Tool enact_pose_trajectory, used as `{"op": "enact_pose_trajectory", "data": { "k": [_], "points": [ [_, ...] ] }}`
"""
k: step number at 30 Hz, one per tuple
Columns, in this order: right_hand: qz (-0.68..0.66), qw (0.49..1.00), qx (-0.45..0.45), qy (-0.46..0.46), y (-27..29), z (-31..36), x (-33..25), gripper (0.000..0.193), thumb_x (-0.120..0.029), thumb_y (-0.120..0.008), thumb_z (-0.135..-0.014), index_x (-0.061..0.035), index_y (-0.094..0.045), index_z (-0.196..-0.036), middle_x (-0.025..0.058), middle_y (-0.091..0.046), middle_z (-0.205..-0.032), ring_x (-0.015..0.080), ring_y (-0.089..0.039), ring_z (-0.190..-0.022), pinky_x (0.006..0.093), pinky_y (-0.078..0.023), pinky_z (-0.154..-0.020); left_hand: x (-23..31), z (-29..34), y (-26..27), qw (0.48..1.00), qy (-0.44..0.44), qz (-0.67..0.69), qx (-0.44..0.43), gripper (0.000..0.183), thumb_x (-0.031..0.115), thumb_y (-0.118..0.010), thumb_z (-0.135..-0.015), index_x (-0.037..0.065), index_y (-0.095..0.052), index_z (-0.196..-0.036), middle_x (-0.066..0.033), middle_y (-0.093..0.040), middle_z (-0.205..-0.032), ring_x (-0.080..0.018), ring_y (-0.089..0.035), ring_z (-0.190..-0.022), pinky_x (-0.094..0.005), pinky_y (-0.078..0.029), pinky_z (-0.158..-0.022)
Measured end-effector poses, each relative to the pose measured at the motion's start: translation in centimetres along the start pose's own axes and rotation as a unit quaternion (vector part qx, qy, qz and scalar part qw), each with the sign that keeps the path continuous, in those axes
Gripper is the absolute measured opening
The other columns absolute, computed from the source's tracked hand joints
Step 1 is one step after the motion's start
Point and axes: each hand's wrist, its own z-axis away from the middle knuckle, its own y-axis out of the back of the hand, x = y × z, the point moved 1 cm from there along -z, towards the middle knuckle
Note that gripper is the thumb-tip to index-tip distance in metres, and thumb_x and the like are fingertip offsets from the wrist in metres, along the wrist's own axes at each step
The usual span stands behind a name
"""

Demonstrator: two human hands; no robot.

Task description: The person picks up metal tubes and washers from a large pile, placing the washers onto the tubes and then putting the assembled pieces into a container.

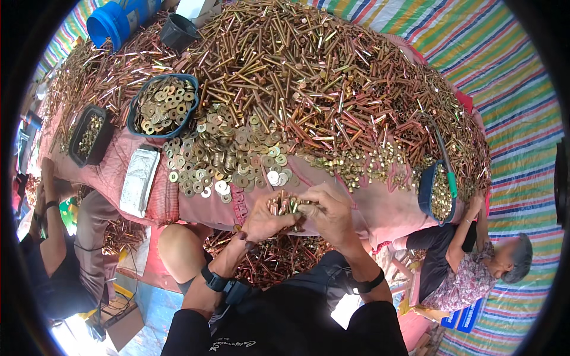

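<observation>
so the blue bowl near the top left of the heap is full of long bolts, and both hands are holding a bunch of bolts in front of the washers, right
Not quite. In the head view the blue bowl holds flat ring washers, not long bolts. The rest stands: the left hand and right hand together hold a bunch of bolts just in front of the loose washers.
</observation>
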Motion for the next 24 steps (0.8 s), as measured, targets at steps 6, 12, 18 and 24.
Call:
{"op": "enact_pose_trajectory", "data": {
  "k": [6,12,18,24],
  "points": [
    [-0.164,0.966,0.017,-0.201,0.3,1.0,-0.6,0.026,-0.01,-0.084,-0.079,-0.0002,-0.068,-0.098,0.0109,-0.067,-0.092,0.0194,-0.069,-0.077,0.0288,-0.055,-0.064,0.6,0.2,-0.4,1.0,0.009,0.008,0.008,0.032,-0.004,-0.07,-0.082,0.0,-0.065,-0.113,-0.0019,-0.069,-0.086,-0.0072,-0.062,-0.068,-0.024,-0.05,-0.056],
    [-0.054,0.994,0.002,-0.093,0.0,1.4,0.4,0.021,-0.011,-0.081,-0.086,0.0007,-0.066,-0.094,0.0108,-0.069,-0.088,0.017,-0.07,-0.08,0.028,-0.058,-0.068,0.1,0.1,-0.1,1.0,-0.007,-0.004,-0.01,0.029,-0.004,-0.07,-0.084,0.0,-0.065,-0.113,-0.0035,-0.07,-0.088,-0.0087,-0.065,-0.072,-0.0246,-0.053,-0.059],
    [-0.211,0.925,0.143,-0.28,0.0,3.6,2.2,0.019,-0.011,-0.075,-0.092,0.0027,-0.063,-0.097,0.0085,-0.068,-0.093,0.0118,-0.067,-0.08,0.025,-0.058,-0.071,1.4,0.6,0.0,0.989,-0.023,0.14,0.048,0.023,-0.004,-0.073,-0.085,0.003,-0.067,-0.107,-0.0046,-0.073,-0.091,-0.0124,-0.07,-0.077,-0.0263,-0.057,-0.069],
    [-0.224,0.9,-0.069,-0.368,1.1,4.0,2.6,0.017,-0.015,-0.073,-0.095,0.0014,-0.067,-0.097,0.0054,-0.069,-0.083,0.0088,-0.065,-0.072,0.0243,-0.053,-0.065,2.4,0.4,2.1,0.979,-0.103,0.064,0.164,0.019,-0.002,-0.076,-0.085,0.004,-0.068,-0.101,-0.0009,-0.071,-0.085,-0.0096,-0.067,-0.073,-0.0245,-0.055,-0.067]
  ]
}}
